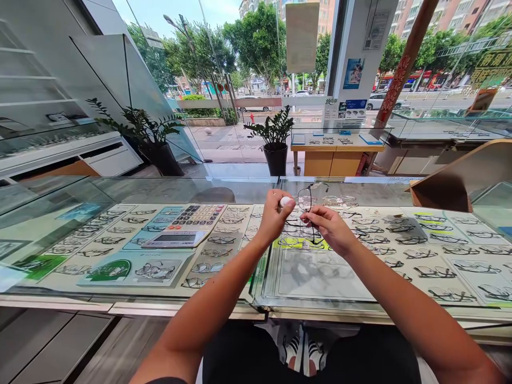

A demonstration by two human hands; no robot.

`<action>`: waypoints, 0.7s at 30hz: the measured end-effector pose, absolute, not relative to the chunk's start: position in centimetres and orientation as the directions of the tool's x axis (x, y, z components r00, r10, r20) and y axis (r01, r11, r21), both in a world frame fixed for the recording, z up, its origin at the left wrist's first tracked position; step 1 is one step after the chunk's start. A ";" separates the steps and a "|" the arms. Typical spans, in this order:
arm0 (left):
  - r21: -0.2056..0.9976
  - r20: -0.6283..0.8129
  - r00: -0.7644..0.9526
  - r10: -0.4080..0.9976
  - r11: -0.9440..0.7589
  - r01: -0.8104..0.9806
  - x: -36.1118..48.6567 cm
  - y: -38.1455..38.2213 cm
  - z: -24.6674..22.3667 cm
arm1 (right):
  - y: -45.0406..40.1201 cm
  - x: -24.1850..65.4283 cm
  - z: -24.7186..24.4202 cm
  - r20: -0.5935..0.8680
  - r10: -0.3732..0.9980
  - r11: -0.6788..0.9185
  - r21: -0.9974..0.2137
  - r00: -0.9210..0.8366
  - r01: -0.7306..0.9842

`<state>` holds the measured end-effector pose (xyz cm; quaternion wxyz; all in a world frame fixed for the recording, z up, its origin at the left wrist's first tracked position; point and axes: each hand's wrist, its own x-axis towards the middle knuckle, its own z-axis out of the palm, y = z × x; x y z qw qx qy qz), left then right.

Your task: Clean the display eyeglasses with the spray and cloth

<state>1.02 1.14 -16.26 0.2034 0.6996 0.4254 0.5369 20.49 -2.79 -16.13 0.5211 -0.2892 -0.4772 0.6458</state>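
Note:
My left hand [274, 217] is raised over the glass counter with its fingers wrapped round a small white rounded object [285, 201]. Only the object's pale end shows by the thumb, so its kind cannot be told. Close by on the right, my right hand [330, 228] pinches a pair of dark thin-rimmed eyeglasses [311, 196] between thumb and fingers. The eyeglasses are held on edge, one lens above the fingertips and the other below, with a temple reaching out at the top. The white object and the eyeglasses are apart.
Beneath my hands is a glass display counter [266, 277] with rows of eyeglasses inside. A large calculator [200, 216] lies on top at left. A brown wooden stand [460, 178] is on the right. Beyond are potted plants [276, 157] and a small display table [332, 160].

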 end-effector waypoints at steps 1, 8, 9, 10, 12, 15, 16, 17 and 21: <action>0.716 0.606 0.067 0.793 -0.580 0.387 1.1 0.9 -16.3 | -2.9 20.3 -16.2 0.127 0.947 -0.001 -0.918 -0.297 -0.396; 0.736 0.613 0.035 0.789 -0.587 0.337 1.1 0.5 -16.3 | -3.2 20.1 -16.1 0.113 0.944 -0.026 -0.911 -0.310 -0.412; 0.739 0.609 0.047 0.792 -0.588 0.330 1.1 0.5 -16.3 | -3.0 20.2 -16.1 0.110 0.947 -0.031 -0.904 -0.302 -0.427; 0.735 0.610 0.066 0.790 -0.595 0.325 1.1 0.5 -16.2 | -2.8 20.4 -16.0 0.108 0.951 -0.033 -0.895 -0.289 -0.445; 0.713 0.623 0.115 0.774 -0.622 0.324 1.2 0.3 -16.1 | -2.4 20.9 -16.0 0.110 0.960 -0.030 -0.874 -0.257 -0.485; 0.663 0.618 0.240 0.749 -0.660 0.353 1.5 -0.4 -15.9 | -1.9 21.4 -15.9 0.110 0.969 -0.026 -0.843 -0.221 -0.537; 0.641 0.609 0.285 0.740 -0.671 0.373 1.6 -0.6 -16.0 | -1.8 21.4 -15.9 0.109 0.970 -0.029 -0.837 -0.219 -0.546; 0.616 0.602 0.323 0.730 -0.682 0.393 1.7 -0.7 -16.0 | -1.7 21.5 -16.0 0.108 0.969 -0.033 -0.833 -0.221 -0.552; 0.604 0.611 0.337 0.716 -0.697 0.386 1.5 0.0 -16.7 | -1.2 21.6 -16.3 0.109 0.969 -0.036 -0.825 -0.223 -0.564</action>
